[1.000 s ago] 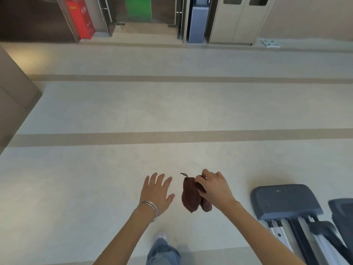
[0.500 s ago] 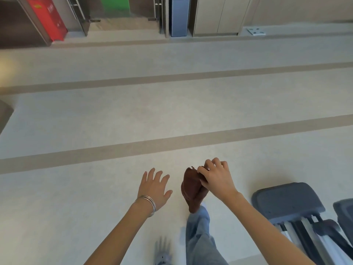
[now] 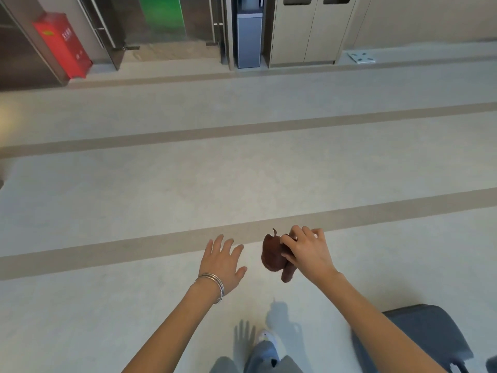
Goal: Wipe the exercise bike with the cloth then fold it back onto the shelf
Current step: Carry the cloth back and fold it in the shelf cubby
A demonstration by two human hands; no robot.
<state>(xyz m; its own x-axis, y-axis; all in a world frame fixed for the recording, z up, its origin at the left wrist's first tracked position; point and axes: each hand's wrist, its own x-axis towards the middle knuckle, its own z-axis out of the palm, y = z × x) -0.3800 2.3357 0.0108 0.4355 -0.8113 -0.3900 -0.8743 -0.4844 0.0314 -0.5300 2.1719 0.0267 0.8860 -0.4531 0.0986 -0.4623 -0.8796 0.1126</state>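
A bunched reddish-brown cloth [image 3: 273, 254] hangs from my right hand [image 3: 306, 251], whose fingers are closed around its upper right part, out in front of me above the floor. My left hand [image 3: 222, 258] is stretched out flat beside it, a short gap to the left, fingers spread and holding nothing; thin silver bangles circle its wrist. At the bottom right corner a dark grey padded part of the exercise machine [image 3: 427, 335] shows, partly hidden behind my right forearm. No shelf is in view.
Pale floor with brown stripes [image 3: 242, 130] stretches ahead. At the far wall stand a red cabinet [image 3: 63, 44], a glass door with a green panel [image 3: 161, 14], a grey-blue unit [image 3: 248, 36] and beige double doors [image 3: 314, 28]. My legs and shoe [image 3: 265, 343] show below.
The view has swung left and forward as I walk. The machine has slid toward the bottom right corner. Both hands keep their pose, the cloth still hanging from my right hand.
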